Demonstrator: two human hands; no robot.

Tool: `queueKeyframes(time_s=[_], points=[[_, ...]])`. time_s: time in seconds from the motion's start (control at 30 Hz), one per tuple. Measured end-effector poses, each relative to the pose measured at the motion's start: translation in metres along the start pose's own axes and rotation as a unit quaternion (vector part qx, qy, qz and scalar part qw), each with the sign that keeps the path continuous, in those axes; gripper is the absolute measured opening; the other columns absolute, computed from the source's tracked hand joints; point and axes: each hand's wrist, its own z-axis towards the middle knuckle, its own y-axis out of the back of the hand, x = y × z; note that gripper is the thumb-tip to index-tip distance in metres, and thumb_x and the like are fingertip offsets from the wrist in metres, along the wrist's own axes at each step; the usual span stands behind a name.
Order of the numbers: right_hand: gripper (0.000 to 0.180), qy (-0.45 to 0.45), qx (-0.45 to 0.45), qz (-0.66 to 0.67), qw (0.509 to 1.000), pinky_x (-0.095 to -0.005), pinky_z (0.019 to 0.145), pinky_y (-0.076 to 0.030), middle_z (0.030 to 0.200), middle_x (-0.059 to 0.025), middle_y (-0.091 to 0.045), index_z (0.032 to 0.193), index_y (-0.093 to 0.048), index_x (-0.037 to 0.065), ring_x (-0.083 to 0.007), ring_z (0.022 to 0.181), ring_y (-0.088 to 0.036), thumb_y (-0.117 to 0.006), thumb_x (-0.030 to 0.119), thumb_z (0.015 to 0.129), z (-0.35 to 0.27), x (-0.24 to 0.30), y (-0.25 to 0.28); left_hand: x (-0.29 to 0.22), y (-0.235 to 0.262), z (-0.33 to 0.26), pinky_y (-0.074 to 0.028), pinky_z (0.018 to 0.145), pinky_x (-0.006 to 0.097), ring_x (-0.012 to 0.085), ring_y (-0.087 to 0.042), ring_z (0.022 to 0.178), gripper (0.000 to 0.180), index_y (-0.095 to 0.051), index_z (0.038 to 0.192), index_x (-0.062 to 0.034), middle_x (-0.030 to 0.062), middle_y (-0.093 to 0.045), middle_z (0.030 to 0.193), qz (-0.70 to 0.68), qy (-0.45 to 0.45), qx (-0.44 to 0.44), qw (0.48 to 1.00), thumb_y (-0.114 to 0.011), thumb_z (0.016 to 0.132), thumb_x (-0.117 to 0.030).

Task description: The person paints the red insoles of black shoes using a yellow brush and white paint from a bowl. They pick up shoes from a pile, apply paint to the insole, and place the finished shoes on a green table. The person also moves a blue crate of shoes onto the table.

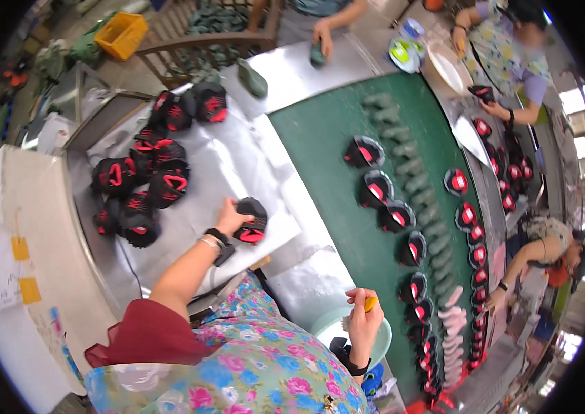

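Note:
My left hand [232, 215] reaches out over the metal table [237, 155] and grips a black shoe upper with red trim [252, 222]. A pile of the same black and red uppers [146, 172] lies further left on the table. My right hand [361, 319] is held close to my body, closed on a small yellow-handled tool [370, 303], above a pale green bowl [383, 338]. Both wrists wear dark bands.
A green conveyor belt [330, 138] runs to my right with a row of black and red uppers [396, 217] and green shoe lasts [413, 176]. Other people work along its far side and at the far end. A yellow crate [121, 34] stands at the back left.

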Motion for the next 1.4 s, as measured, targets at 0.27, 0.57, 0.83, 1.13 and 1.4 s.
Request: queueKeyframes(time_s=[0.27, 0.57, 0.83, 1.13, 1.4], points=[[0.054, 0.177, 0.033, -0.018, 0.984, -0.0318, 0.085, -0.051, 0.115, -0.0098, -0.063, 0.121, -0.062, 0.001, -0.0185, 0.095, -0.063, -0.085, 0.015, 0.074, -0.018, -0.002, -0.022, -0.149, -0.012, -0.145, -0.059, 0.078, 0.036, 0.0203, -0.070, 0.085, 0.043, -0.065, 0.115, -0.0033, 0.0103, -0.072, 0.103, -0.430, 0.117, 0.426, 0.787, -0.055, 0.099, -0.042], [0.048, 0.298, 0.021, 0.088, 0.950, -0.0383, 0.092, -0.048, 0.120, -0.0148, -0.062, 0.113, -0.063, 0.002, -0.0331, 0.111, -0.060, -0.084, 0.014, 0.072, -0.084, 0.032, 0.028, -0.206, -0.059, -0.266, -0.052, 0.084, 0.030, 0.0186, -0.061, 0.103, 0.047, -0.043, 0.143, -0.0053, 0.0087, -0.055, 0.131, -0.410, -0.063, 0.499, 0.761, -0.052, 0.101, -0.025], [0.043, 0.267, 0.089, 0.057, 0.958, -0.0409, 0.081, -0.051, 0.101, -0.0173, -0.067, 0.106, -0.062, 0.000, -0.0384, 0.094, -0.065, -0.083, 0.012, 0.070, -0.135, 0.001, 0.057, -0.202, -0.005, -0.300, -0.056, 0.083, 0.029, 0.0194, -0.065, 0.109, 0.067, -0.048, 0.144, -0.0043, 0.0155, -0.060, 0.134, 0.071, -0.415, 0.577, 0.700, -0.054, 0.079, 0.013], [0.037, 0.255, 0.031, 0.052, 0.965, -0.0366, 0.081, -0.053, 0.102, -0.0144, -0.068, 0.116, -0.061, 0.002, -0.0297, 0.095, -0.068, -0.075, 0.019, 0.086, -0.148, -0.028, 0.053, -0.155, 0.001, -0.309, -0.057, 0.063, 0.029, 0.0178, -0.069, 0.088, 0.072, -0.021, 0.156, -0.0134, 0.0134, -0.064, 0.117, 0.025, -0.243, 0.609, 0.754, -0.050, 0.093, 0.006], [0.031, 0.032, -0.433, -0.035, 0.900, -0.0396, 0.072, -0.050, 0.091, -0.0151, -0.069, 0.088, -0.070, 0.001, -0.0301, 0.079, -0.065, -0.061, 0.029, 0.098, -0.151, -0.193, 0.080, -0.128, 0.016, -0.301, -0.048, 0.100, 0.035, 0.0279, -0.061, 0.120, 0.030, -0.065, 0.114, -0.0040, 0.0136, -0.063, 0.131, 0.170, -0.369, 0.623, 0.668, -0.067, 0.085, 0.002]])
